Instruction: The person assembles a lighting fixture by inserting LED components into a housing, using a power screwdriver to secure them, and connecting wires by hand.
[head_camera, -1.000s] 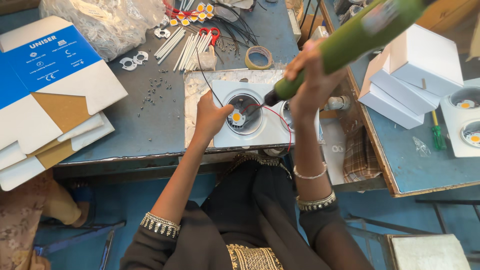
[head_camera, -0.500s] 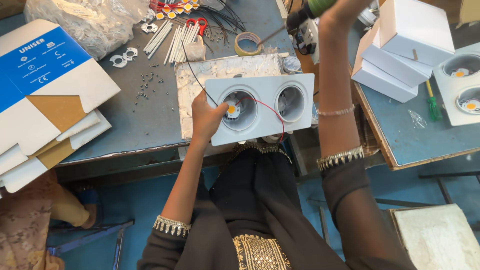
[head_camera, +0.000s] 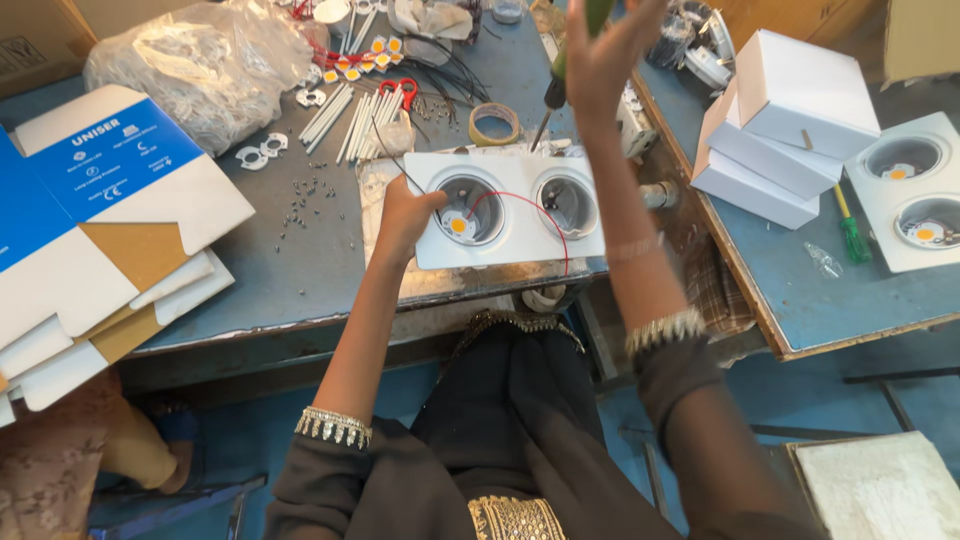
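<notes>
Right hand (head_camera: 610, 55) wraps the green screwdriver (head_camera: 570, 55), its handle top cut off; left hand (head_camera: 405, 215) presses the white twin-light housing (head_camera: 510, 215), fingertips hidden.

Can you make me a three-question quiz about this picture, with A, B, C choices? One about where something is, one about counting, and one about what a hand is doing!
1. Where is the roll of tape?
A. On the table behind the white light fitting
B. On the floor
C. On the white boxes

2. How many round holes has the white light fitting?
A. One
B. Two
C. Four

3. What is the right hand doing?
A. Lying flat on the table
B. Holding a green screwdriver up
C. Touching the tape

Answers: 1 A, the tape sits on the grey table past the fitting. 2 B, two holes side by side. 3 B, the green screwdriver is gripped above the fitting.
</notes>
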